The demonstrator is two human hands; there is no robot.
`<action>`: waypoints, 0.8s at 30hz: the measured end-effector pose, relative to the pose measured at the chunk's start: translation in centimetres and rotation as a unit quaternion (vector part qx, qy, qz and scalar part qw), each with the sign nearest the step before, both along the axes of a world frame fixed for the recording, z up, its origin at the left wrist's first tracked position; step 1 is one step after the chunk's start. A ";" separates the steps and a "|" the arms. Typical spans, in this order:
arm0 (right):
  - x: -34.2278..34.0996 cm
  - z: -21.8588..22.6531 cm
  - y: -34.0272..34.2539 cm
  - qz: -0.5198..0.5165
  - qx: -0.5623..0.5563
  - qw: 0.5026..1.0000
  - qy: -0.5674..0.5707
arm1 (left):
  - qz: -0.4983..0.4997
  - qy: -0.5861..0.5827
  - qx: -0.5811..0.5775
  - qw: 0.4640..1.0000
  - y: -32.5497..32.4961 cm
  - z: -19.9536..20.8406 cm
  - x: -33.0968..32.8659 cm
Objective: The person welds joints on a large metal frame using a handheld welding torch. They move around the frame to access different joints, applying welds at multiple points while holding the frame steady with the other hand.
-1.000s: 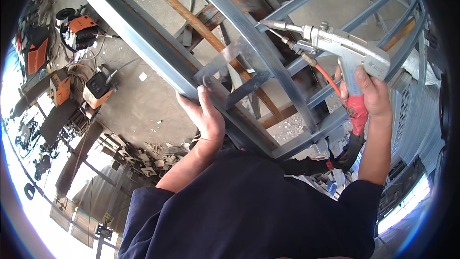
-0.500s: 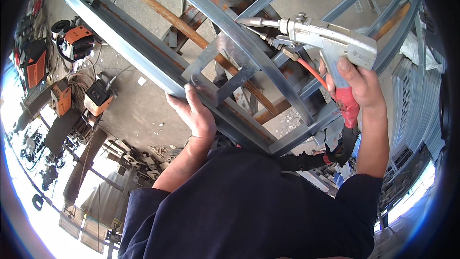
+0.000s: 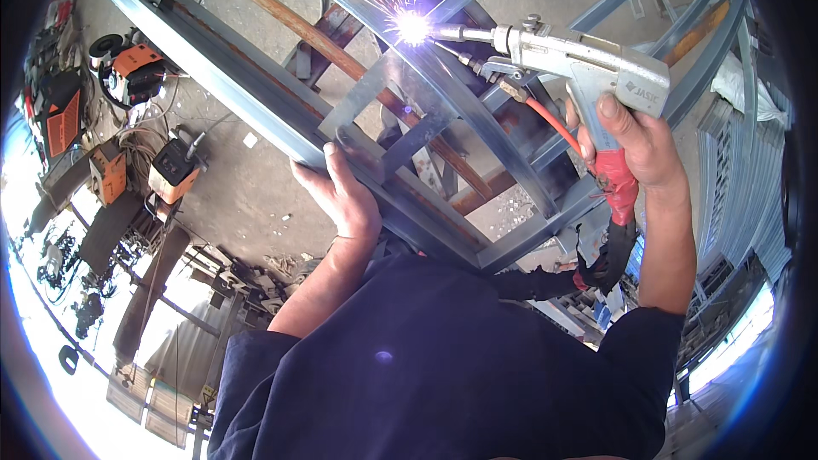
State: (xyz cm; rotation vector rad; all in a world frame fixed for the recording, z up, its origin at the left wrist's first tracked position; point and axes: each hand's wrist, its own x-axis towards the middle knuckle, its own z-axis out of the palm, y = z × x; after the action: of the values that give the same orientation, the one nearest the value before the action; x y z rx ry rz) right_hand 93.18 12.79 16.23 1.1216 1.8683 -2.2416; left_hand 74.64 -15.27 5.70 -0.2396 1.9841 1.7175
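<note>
A white sack-like bundle [image 3: 740, 89] is seen at the right rim, its contents hidden by its folds. One welding torch [image 3: 584, 55] is gripped in the right hand [image 3: 645, 143], the fingers curled around its handle above a red wrapping [image 3: 615, 175]; the trigger is hidden. The nozzle is pointed at a curved metal bar [image 3: 486, 119], where one bright arc [image 3: 414, 28] is surrounded by sparks; whether tip and bar touch cannot be told through the glare. The left hand [image 3: 345, 204] is laid on a long metal beam [image 3: 213, 85], thumb spread from the fingers, which are partly hidden. Four orange-and-black machines [image 3: 175, 175] can be counted at the left. Both beam and bar are cut off by the upper edge.
</note>
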 end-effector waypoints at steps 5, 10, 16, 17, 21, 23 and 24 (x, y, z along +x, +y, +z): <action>0.1 0.0 -0.1 -0.001 -0.002 1.000 0.000 | 0.010 -0.002 -0.009 1.000 0.5 0.6 0.0; 0.6 -0.3 -0.1 -0.007 -0.012 1.000 -0.005 | 0.007 -0.002 -0.014 1.000 0.3 0.3 0.0; 0.6 -0.1 -0.5 -0.038 -0.022 0.999 0.019 | 0.007 0.006 -0.018 1.000 0.0 -0.2 0.0; 0.7 -0.2 -0.5 -0.035 -0.021 0.999 0.020 | 0.007 0.006 -0.020 1.000 0.0 -0.2 0.0; 0.8 -0.1 -0.5 -0.031 -0.018 0.999 0.023 | 0.004 0.006 -0.028 1.000 0.1 0.0 0.0; 0.9 -0.2 -0.5 -0.026 -0.013 0.999 0.025 | 0.003 0.009 -0.029 1.000 0.1 0.0 -0.1; 1.0 -0.2 -0.5 -0.026 -0.012 0.999 0.027 | 0.003 0.010 -0.028 1.000 0.1 -0.1 -0.1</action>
State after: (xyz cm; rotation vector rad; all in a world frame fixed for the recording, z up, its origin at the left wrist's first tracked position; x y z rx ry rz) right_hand 94.18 12.27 16.05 1.1287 1.8479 -2.3385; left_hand 74.52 -15.16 5.63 -0.2497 2.0501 1.6748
